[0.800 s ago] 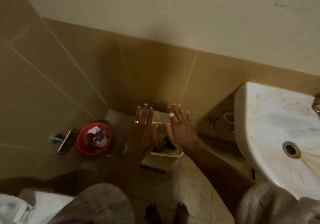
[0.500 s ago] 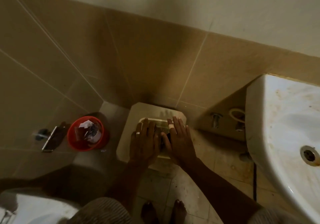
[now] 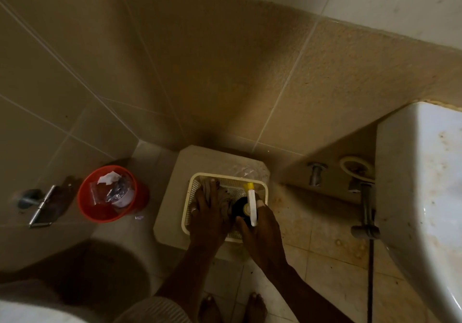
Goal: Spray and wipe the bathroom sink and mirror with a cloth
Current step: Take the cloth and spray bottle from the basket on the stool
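Observation:
A cream plastic basket [image 3: 261,186] sits on a pale low block [image 3: 175,197] on the floor by the wall. In it lie a greyish cloth [image 3: 225,201] and a dark spray bottle [image 3: 240,207] with a white trigger head and a yellow nozzle. My left hand [image 3: 208,219] lies on the cloth with its fingers fairly straight. My right hand [image 3: 262,230] grips the bottle, thumb on its left side and a bandaged finger on its right. The stained white sink [image 3: 420,172] fills the right edge. No mirror is in view.
A red bin [image 3: 86,205] with rubbish stands left of the block. A metal paper holder [image 3: 40,206] is on the left wall. Under the sink are a valve [image 3: 316,172] and a hand sprayer with hose [image 3: 367,212]. Bare feet stand on the tiled floor at the bottom.
The view dropped towards the floor. Both hands went down into the basket: the left now lies on the cloth, the right has closed round the spray bottle.

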